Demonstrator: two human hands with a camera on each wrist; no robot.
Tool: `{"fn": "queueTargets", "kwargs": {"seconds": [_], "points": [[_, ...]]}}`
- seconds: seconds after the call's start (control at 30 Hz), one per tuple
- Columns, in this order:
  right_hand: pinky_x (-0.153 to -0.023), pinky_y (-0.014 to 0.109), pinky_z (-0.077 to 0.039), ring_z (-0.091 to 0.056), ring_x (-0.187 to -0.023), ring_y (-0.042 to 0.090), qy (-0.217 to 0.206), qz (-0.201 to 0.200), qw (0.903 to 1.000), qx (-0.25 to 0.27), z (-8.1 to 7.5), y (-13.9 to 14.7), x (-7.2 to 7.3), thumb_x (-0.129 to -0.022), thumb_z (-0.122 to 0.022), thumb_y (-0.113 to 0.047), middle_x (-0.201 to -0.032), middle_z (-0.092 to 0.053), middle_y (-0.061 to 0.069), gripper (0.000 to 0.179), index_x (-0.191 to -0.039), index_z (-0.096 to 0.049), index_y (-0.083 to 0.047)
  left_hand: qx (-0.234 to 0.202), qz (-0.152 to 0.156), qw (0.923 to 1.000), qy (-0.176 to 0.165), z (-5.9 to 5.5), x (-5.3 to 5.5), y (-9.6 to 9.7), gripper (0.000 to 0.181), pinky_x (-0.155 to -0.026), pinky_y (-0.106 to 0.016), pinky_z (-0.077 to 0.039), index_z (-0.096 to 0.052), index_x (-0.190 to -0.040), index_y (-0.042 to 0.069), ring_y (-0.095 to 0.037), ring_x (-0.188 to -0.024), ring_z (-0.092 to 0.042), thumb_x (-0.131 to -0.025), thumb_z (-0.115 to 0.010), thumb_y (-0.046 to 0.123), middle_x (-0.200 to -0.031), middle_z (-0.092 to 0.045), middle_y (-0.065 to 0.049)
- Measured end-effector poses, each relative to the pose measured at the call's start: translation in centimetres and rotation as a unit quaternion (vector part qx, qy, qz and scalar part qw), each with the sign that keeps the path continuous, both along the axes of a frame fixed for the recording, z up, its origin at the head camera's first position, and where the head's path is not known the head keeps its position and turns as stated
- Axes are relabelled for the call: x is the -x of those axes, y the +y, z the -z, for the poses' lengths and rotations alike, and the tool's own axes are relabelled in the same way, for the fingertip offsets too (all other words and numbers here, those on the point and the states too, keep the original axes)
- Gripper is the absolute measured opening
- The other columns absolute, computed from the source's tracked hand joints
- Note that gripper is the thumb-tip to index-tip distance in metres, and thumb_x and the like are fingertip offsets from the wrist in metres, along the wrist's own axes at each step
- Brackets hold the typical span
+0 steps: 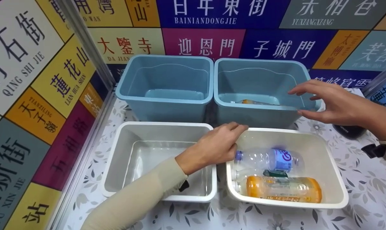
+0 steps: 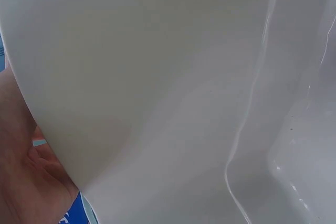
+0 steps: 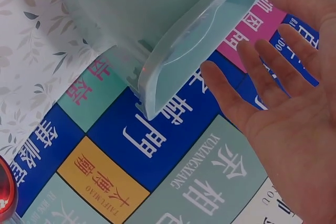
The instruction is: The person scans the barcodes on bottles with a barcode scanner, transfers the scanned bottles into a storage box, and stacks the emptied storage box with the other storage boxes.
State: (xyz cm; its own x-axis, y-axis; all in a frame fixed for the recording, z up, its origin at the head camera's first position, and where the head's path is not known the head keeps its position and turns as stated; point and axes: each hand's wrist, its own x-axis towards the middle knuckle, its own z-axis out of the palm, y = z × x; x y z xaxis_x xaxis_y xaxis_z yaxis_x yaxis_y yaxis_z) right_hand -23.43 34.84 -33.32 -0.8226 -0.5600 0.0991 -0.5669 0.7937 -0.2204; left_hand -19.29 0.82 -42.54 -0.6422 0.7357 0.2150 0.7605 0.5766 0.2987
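Note:
My left hand (image 1: 212, 147) is at the back left corner of the right white bin (image 1: 333, 172), its thumb close to that rim. In the left wrist view the hand (image 2: 31, 171) appears beyond the wall of a white bin (image 2: 157, 77); whether it grips a rim is hidden. A clear bottle with a blue label (image 1: 281, 159) and an orange-ended bottle (image 1: 284, 190) lie in the right white bin. My right hand (image 1: 336, 102), fingers spread and holding nothing, is above the right edge of the right blue bin (image 1: 257, 107). Inside that bin an orange-and-clear item (image 1: 252, 102) is partly visible.
The left blue bin (image 1: 167, 102) stands beside the right one, behind the left white bin (image 1: 110, 166). A dark round object (image 1: 349, 131) sits under my right forearm. Printed panels (image 1: 202, 43) rise behind and at the left of the patterned tabletop (image 1: 368, 204).

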Motion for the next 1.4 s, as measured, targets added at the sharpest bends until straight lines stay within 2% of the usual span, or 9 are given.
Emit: {"fn": "queueTargets", "kwargs": {"seconds": [0.1, 0.4, 0.57, 0.67, 0.8, 0.97, 1.1, 1.4], "points": [[-0.085, 0.05, -0.059, -0.056, -0.118, 0.014, 0.01, -0.011, 0.9999, -0.005, 0.2, -0.1, -0.6, -0.081, -0.083, -0.02, -0.135, -0.06, -0.004, 0.063, -0.138, -0.057, -0.028, 0.0, 0.001, 1.0, -0.001, 0.1, 0.0, 0.0, 0.056, -0.1, -0.032, -0.054, -0.05, -0.144, 0.011, -0.02, -0.119, -0.063, -0.088, -0.053, 0.008, -0.135, -0.062, -0.008], [-0.084, 0.05, -0.059, -0.061, -0.12, 0.021, -0.03, -0.023, 0.9991, 0.017, 0.0, -1.1, -2.8, -0.084, -0.081, -0.027, -0.137, -0.059, -0.007, 0.061, -0.139, -0.056, -0.031, -0.008, 0.002, 0.9999, 0.01, 0.1, 0.1, -0.1, 0.057, -0.099, -0.032, -0.054, -0.051, -0.143, 0.011, -0.019, -0.118, -0.063, -0.087, -0.052, 0.007, -0.133, -0.062, -0.008], [-0.08, 0.041, -0.061, -0.063, -0.114, 0.014, -0.015, -0.052, 0.9985, 0.009, 0.1, -1.7, -3.6, -0.079, -0.085, -0.02, -0.135, -0.06, -0.009, 0.066, -0.137, -0.056, -0.031, -0.008, 0.002, 0.9999, 0.01, 0.1, 0.2, -0.1, 0.057, -0.099, -0.033, -0.055, -0.05, -0.143, 0.01, -0.02, -0.118, -0.064, -0.087, -0.052, 0.007, -0.134, -0.062, -0.008], [-0.078, 0.037, -0.062, -0.063, -0.113, 0.01, -0.011, -0.063, 0.998, 0.002, 0.2, -2.1, -4.1, -0.08, -0.085, -0.022, -0.137, -0.059, -0.01, 0.066, -0.137, -0.054, -0.035, -0.008, 0.002, 0.9999, 0.008, 0.1, 0.2, -0.1, 0.057, -0.099, -0.033, -0.055, -0.05, -0.144, 0.01, -0.021, -0.118, -0.064, -0.087, -0.052, 0.007, -0.134, -0.062, -0.009], [-0.078, 0.036, -0.061, -0.061, -0.115, 0.007, -0.018, -0.085, 0.9962, -0.003, 0.5, -2.5, -4.7, -0.081, -0.083, -0.024, -0.137, -0.059, -0.01, 0.065, -0.138, -0.053, -0.036, -0.007, 0.001, 1.0, 0.006, 0.1, 0.2, -0.1, 0.057, -0.099, -0.034, -0.054, -0.05, -0.144, 0.011, -0.021, -0.119, -0.064, -0.087, -0.052, 0.007, -0.135, -0.062, -0.008], [-0.078, 0.031, -0.06, -0.061, -0.118, 0.009, -0.06, -0.105, 0.9926, -0.002, 0.8, -2.9, -5.5, -0.083, -0.081, -0.026, -0.137, -0.058, -0.011, 0.063, -0.138, -0.052, -0.036, -0.005, 0.001, 1.0, 0.007, 0.2, 0.2, 0.1, 0.058, -0.098, -0.034, -0.055, -0.05, -0.144, 0.011, -0.021, -0.119, -0.064, -0.087, -0.053, 0.007, -0.135, -0.062, -0.008], [-0.077, 0.025, -0.059, -0.058, -0.117, 0.006, -0.086, -0.112, 0.99, 0.0, 1.0, -3.2, -6.2, -0.084, -0.081, -0.027, -0.136, -0.056, -0.014, 0.063, -0.138, -0.051, -0.038, -0.005, 0.0, 1.0, 0.005, 0.3, 0.1, 0.1, 0.058, -0.098, -0.034, -0.055, -0.05, -0.144, 0.011, -0.021, -0.118, -0.064, -0.087, -0.053, 0.008, -0.135, -0.062, -0.008], [-0.077, 0.023, -0.058, -0.058, -0.116, 0.008, -0.134, -0.095, 0.9864, 0.0, 1.4, -3.5, -7.1, -0.085, -0.08, -0.03, -0.136, -0.055, -0.014, 0.062, -0.138, -0.05, -0.041, -0.014, 0.007, 0.9997, 0.02, 0.2, 0.2, 0.0, 0.055, -0.1, -0.033, -0.053, -0.052, -0.142, 0.009, -0.02, -0.115, -0.064, -0.086, -0.051, 0.006, -0.13, -0.064, -0.008]]}}
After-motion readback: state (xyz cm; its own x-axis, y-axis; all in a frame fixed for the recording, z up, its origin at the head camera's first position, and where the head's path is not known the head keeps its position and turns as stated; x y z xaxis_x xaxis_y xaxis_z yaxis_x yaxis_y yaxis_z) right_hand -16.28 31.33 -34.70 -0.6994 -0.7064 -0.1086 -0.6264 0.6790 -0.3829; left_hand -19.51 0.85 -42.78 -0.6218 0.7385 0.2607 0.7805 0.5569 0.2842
